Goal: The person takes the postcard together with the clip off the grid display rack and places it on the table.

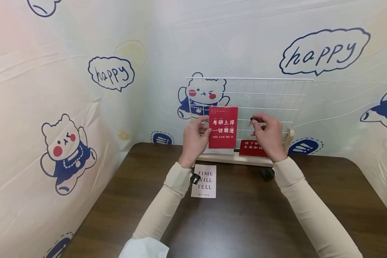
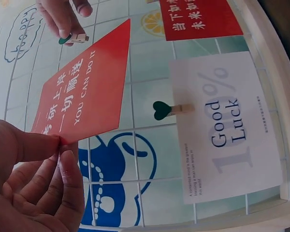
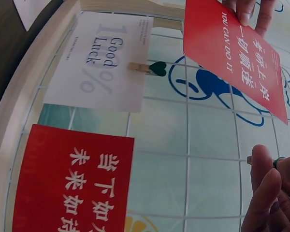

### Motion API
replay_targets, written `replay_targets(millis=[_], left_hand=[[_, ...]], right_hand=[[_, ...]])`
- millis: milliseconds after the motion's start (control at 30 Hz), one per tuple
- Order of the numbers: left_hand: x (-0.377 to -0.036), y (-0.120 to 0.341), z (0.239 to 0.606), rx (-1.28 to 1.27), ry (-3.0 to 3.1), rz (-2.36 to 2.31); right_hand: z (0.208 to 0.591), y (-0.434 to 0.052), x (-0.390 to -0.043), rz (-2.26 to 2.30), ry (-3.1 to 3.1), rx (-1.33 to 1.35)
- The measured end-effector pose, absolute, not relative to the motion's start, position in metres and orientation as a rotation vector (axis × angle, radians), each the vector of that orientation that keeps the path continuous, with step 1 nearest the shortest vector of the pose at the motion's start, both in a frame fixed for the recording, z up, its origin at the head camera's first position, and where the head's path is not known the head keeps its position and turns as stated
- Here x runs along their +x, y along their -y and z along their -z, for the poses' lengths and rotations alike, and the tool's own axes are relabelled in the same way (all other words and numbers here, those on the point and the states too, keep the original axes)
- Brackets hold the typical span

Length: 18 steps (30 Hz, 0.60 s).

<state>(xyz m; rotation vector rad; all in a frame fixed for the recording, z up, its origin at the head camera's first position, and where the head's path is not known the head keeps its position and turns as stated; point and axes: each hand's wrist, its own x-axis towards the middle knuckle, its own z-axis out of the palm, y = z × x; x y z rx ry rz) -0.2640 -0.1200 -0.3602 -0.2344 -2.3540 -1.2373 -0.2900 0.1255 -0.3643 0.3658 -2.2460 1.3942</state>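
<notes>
The red card (image 1: 223,127) (the "YOU CAN DO IT" one) is up against the wire grid (image 1: 271,96), pinched at its left edge between thumb and fingers of the left hand (image 1: 195,138). The right hand (image 1: 267,134) sits just right of the card, fingertips clamped on a small wooden clip (image 2: 75,38) with a green end, close to the wire. Behind it, a white "Good Luck" card (image 2: 227,130) hangs from a green-heart clip (image 2: 171,109). Another red card (image 3: 72,181) sits low on the grid, and a "TIME WILL TELL" card (image 1: 204,181) lies on the table (image 1: 245,222).
</notes>
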Motion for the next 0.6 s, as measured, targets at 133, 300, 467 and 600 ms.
replay_targets(millis=[133,300,467,600], left_hand=[[-0.264,0.119,0.362,-0.237,2.367,1.226],[-0.263,0.119,0.366,-0.251,2.359,1.211],[-0.263,0.119,0.372,-0.271,2.361,1.210],[-0.262,0.118,0.377,-0.261,2.372,1.219]], right_hand=[[0.369,-0.129,-0.289,-1.383,2.258,0.362],[0.373,-0.131,-0.289,-1.373,2.259,0.368],[0.377,-0.133,-0.288,-1.351,2.274,0.353],[0.380,-0.135,-0.288,-1.348,2.289,0.346]])
